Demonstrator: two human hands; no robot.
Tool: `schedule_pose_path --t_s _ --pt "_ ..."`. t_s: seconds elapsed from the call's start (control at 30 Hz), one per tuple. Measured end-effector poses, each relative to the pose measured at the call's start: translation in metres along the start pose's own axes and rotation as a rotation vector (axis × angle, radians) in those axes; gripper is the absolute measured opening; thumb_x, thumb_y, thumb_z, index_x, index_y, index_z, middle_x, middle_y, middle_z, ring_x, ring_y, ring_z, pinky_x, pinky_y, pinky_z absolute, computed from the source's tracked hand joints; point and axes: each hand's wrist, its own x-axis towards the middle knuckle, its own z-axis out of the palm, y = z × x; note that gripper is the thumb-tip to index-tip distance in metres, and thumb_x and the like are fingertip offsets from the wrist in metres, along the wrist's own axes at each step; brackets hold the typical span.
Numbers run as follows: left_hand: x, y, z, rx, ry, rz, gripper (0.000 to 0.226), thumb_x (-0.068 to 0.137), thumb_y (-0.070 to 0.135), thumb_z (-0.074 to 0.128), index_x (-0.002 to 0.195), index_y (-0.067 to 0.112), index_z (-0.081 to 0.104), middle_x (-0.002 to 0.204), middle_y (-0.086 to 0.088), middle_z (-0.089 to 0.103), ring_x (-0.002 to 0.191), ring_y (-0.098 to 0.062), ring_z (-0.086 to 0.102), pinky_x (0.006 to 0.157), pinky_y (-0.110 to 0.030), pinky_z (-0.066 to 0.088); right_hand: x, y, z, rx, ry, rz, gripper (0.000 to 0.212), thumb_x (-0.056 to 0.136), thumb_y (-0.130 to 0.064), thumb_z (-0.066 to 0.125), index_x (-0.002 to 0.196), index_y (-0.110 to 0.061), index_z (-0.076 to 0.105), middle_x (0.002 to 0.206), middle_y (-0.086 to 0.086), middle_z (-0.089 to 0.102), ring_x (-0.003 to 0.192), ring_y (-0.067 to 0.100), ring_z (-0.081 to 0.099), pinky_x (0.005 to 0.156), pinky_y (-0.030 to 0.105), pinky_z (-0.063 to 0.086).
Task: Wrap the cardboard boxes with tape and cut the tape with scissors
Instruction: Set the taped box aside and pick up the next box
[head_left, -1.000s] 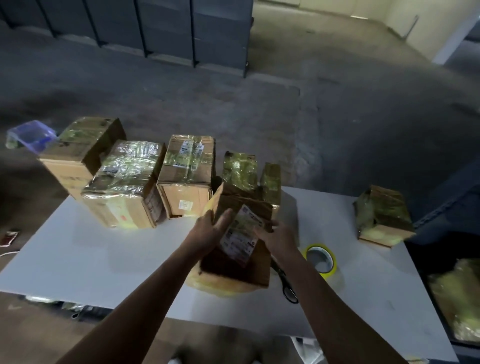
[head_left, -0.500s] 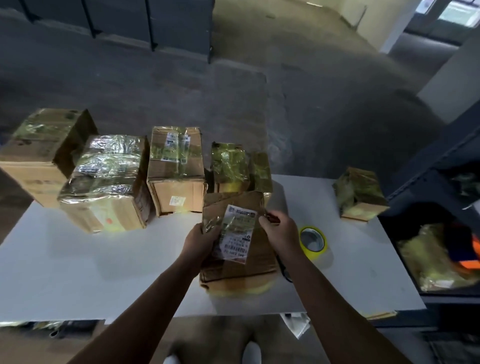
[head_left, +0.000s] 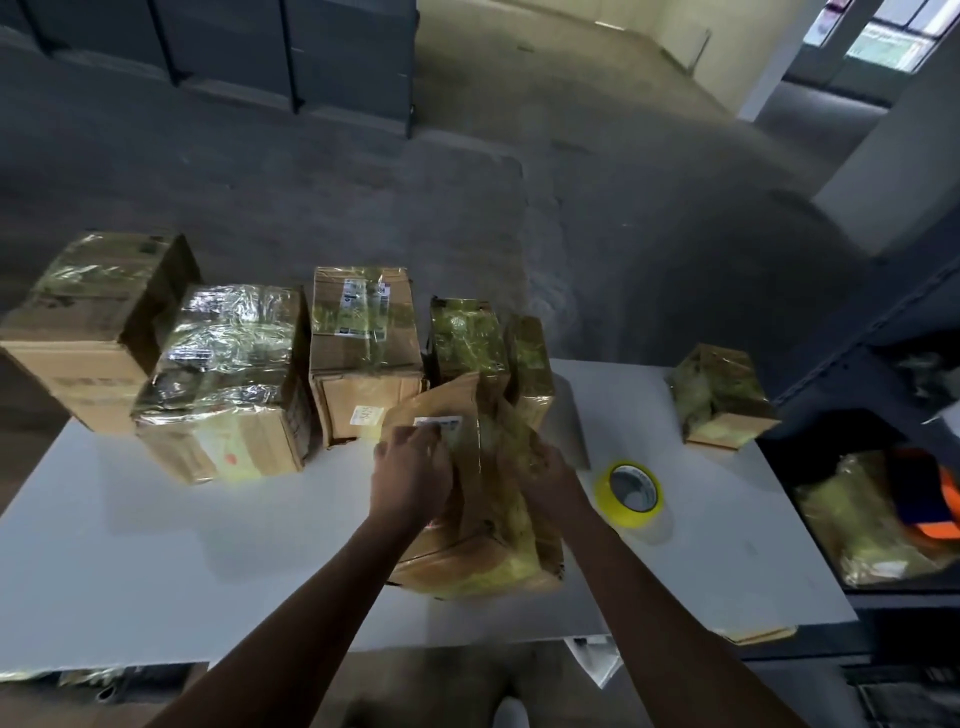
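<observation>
A brown cardboard box with a white label and glossy tape stands tilted on the white table, between my hands. My left hand grips its left top edge over the label. On the box's right side, my right hand holds it with fingers curled. A yellow tape roll lies flat to the right of the box. The scissors are hidden behind the box and my right arm.
Several taped boxes line the table's far edge, among them a shiny wrapped one and a labelled one. A small wrapped box sits at the far right. A dark shelf with wrapped parcels stands right of the table.
The box has been turned between my hands, so its labelled face has swung away to the far left and a taped side faces up. The scissors are no longer visible.
</observation>
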Motion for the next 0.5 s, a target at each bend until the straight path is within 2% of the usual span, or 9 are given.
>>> schedule_pose_path --t_s 0.07,0.13,0.17,0.23,0.3,0.37,0.4,0.47,0.5 --pt "0.004 0.007 -0.004 -0.028 -0.154 0.006 0.049 0.097 0.049 0.038 0.123 0.012 0.057 0.126 -0.017 0.058 0.112 -0.034 0.055 0.096 -0.051 0.047 0.003 0.004 0.003 0.024 -0.034 0.016 0.088 0.063 -0.068 0.068 0.136 -0.024 0.049 0.125 0.007 0.062 0.115 0.029 0.059 0.099 0.05 0.047" --pt "0.007 0.012 -0.007 -0.147 -0.291 -0.057 0.077 0.085 0.069 0.041 0.127 0.006 0.051 0.125 -0.019 0.057 0.11 -0.035 0.057 0.09 -0.052 0.051 0.008 0.001 0.004 0.062 -0.042 0.013 0.097 0.054 -0.075 0.071 0.133 -0.021 0.052 0.123 0.006 0.063 0.114 0.029 0.06 0.097 0.048 0.048" --pt "0.006 0.013 -0.007 -0.173 -0.308 -0.096 0.089 0.08 0.074 0.046 0.135 0.004 0.044 0.132 -0.019 0.052 0.116 -0.035 0.054 0.092 -0.051 0.051 0.008 -0.002 0.004 0.08 -0.051 0.001 0.095 0.054 -0.075 0.074 0.129 -0.021 0.055 0.119 0.003 0.064 0.113 0.028 0.061 0.094 0.044 0.05" --pt "0.003 0.012 -0.005 -0.148 -0.293 -0.143 0.099 0.08 0.068 0.057 0.147 0.003 0.024 0.149 -0.018 0.035 0.133 -0.036 0.04 0.101 -0.05 0.046 0.008 -0.008 0.002 0.067 -0.072 -0.024 0.082 0.057 -0.069 0.077 0.123 -0.025 0.058 0.108 -0.009 0.065 0.108 0.022 0.063 0.08 0.03 0.05" --pt "0.001 0.009 -0.005 -0.173 -0.271 -0.176 0.088 0.086 0.053 0.06 0.148 0.006 0.021 0.151 -0.017 0.03 0.136 -0.036 0.035 0.105 -0.05 0.042 0.009 -0.003 -0.002 0.04 -0.08 -0.006 0.077 0.061 -0.064 0.078 0.123 -0.025 0.053 0.108 -0.015 0.059 0.106 0.016 0.061 0.075 0.027 0.046" --pt "0.0 0.005 -0.009 -0.275 -0.258 -0.215 0.069 0.089 0.038 0.059 0.144 0.009 0.029 0.142 -0.014 0.041 0.127 -0.032 0.044 0.102 -0.049 0.045 0.011 0.008 -0.005 0.051 -0.074 0.114 0.085 0.064 -0.057 0.081 0.131 -0.019 0.044 0.114 -0.007 0.052 0.108 0.02 0.056 0.082 0.034 0.049" --pt "0.0 0.004 -0.011 -0.335 -0.259 -0.23 0.063 0.089 0.033 0.058 0.142 0.011 0.032 0.137 -0.013 0.045 0.121 -0.031 0.048 0.099 -0.048 0.047 0.013 0.013 -0.006 0.062 -0.079 0.149 0.081 0.065 -0.054 0.082 0.127 -0.016 0.047 0.116 -0.002 0.055 0.107 0.022 0.058 0.086 0.039 0.051" --pt "-0.001 0.001 -0.014 -0.401 -0.27 -0.258 0.059 0.09 0.027 0.055 0.143 0.012 0.032 0.135 -0.013 0.046 0.117 -0.03 0.05 0.098 -0.048 0.048 0.016 0.017 -0.004 0.035 -0.078 0.115 0.044 0.07 -0.048 0.081 0.1 -0.022 0.061 0.106 0.001 0.065 0.096 0.021 0.063 0.089 0.042 0.053" --pt "-0.002 0.0 -0.015 -0.402 -0.269 -0.272 0.059 0.091 0.026 0.053 0.144 0.012 0.029 0.136 -0.013 0.045 0.117 -0.031 0.05 0.098 -0.048 0.048 0.017 0.016 -0.003 0.011 -0.066 0.089 0.03 0.072 -0.044 0.081 0.085 -0.026 0.061 0.095 -0.001 0.066 0.088 0.018 0.064 0.086 0.041 0.054"
